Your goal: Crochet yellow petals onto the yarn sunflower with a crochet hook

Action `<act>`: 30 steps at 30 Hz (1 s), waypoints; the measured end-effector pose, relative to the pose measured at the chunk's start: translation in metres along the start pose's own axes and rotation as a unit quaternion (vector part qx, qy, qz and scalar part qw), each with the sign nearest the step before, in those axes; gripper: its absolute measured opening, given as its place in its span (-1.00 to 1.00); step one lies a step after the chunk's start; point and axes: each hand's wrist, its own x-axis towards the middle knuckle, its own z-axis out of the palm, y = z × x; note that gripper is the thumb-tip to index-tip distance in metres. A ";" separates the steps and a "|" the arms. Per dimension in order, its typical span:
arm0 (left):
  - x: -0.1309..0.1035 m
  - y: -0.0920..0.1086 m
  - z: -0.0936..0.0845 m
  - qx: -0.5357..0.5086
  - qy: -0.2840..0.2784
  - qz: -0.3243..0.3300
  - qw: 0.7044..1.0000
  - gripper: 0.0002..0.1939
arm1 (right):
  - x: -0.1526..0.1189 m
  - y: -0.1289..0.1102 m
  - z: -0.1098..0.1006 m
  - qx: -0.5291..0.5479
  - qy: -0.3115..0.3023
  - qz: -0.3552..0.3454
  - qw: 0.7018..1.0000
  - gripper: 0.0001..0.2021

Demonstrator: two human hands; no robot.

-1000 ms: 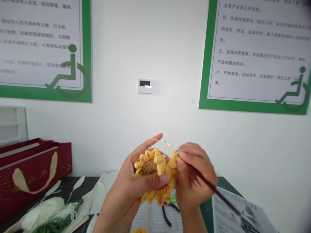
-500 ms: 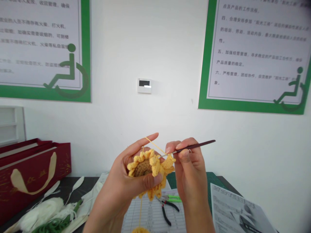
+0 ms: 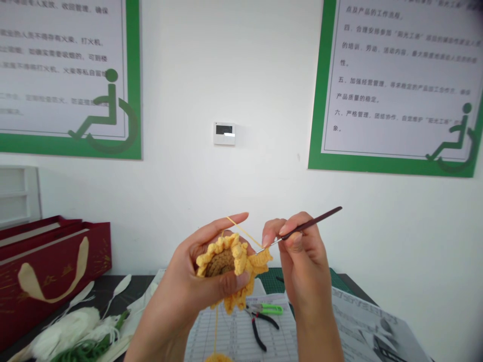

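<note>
Crocheted flower [image 3: 220, 262], yellow-petalled and brown-centred, held up toward 6 o'clock of the view; all other bearings are read from the flower. The left hand [image 3: 186, 279], at 9 o'clock, pinches it between thumb and fingers, index finger extended with yellow yarn [image 3: 246, 233] passing over it. The right hand [image 3: 305, 257], at 3 o'clock, pinches the crochet hook [image 3: 319, 219], whose metal end meets a petal and whose dark handle slants toward 2 o'clock. On a printed sheet [image 3: 279, 347], black-handled pliers [image 3: 258, 332] lie at 5 o'clock, green-handled snips [image 3: 272, 308] at 4.
</note>
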 end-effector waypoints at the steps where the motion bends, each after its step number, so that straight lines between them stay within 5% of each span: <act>1: 0.000 0.000 0.000 0.001 -0.003 -0.001 1.000 -0.32 | 0.000 -0.001 -0.001 -0.003 -0.006 -0.002 1.000 -0.86; 15: 0.001 -0.002 -0.003 0.042 0.014 0.007 0.999 -0.33 | 0.000 -0.014 -0.006 -0.132 -0.067 -0.108 0.983 -0.91; 30: -0.002 -0.002 0.005 -0.002 0.055 0.038 0.998 -0.36 | -0.005 -0.019 0.007 -0.433 -0.114 -0.303 0.841 -0.85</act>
